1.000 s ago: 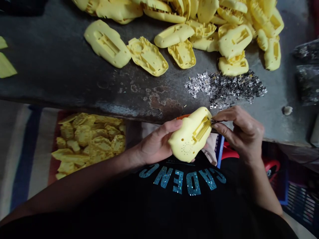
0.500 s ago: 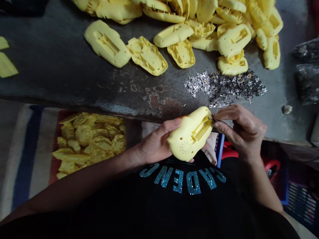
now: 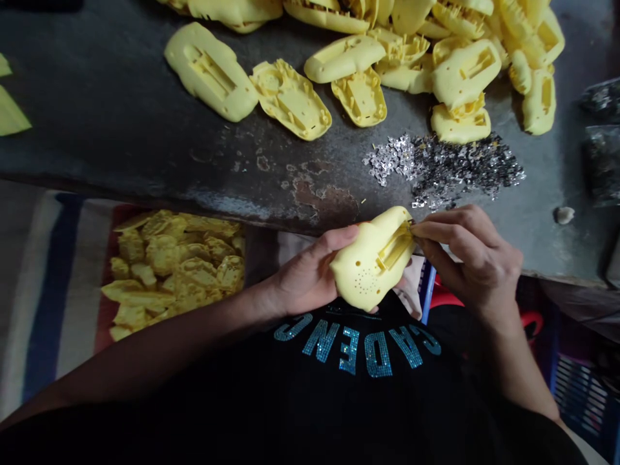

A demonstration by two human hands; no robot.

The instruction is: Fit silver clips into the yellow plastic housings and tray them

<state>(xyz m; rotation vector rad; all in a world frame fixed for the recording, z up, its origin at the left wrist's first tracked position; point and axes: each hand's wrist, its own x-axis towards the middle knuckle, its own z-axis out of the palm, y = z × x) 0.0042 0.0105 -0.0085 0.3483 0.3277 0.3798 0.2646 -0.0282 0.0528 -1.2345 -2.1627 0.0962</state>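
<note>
A yellow plastic shell (image 3: 361, 274) with an oblong battery slot and a ring of small holes is gripped in my left hand (image 3: 310, 274), thumb on its upper edge. At the slot's right end, my right hand (image 3: 472, 258) pinches a small metal piece (image 3: 411, 223), mostly hidden by the fingertips. The fingertips touch the shell's edge there. Just beyond my hands, a heap of small shiny metal clips (image 3: 450, 168) lies on the dark table (image 3: 145, 142).
More yellow shells (image 3: 210, 71) lie along the table's far side, piled up at the back. Below the table's edge at left is a heap of yellow parts (image 3: 179, 265). Plastic bags (image 3: 603, 155) sit at far right, and a blue basket (image 3: 581, 394) stands low at right.
My right fingers have closed in on the slot's end, and the small metal piece is now at the shell. The view has shifted slightly; my left hand keeps its hold.
</note>
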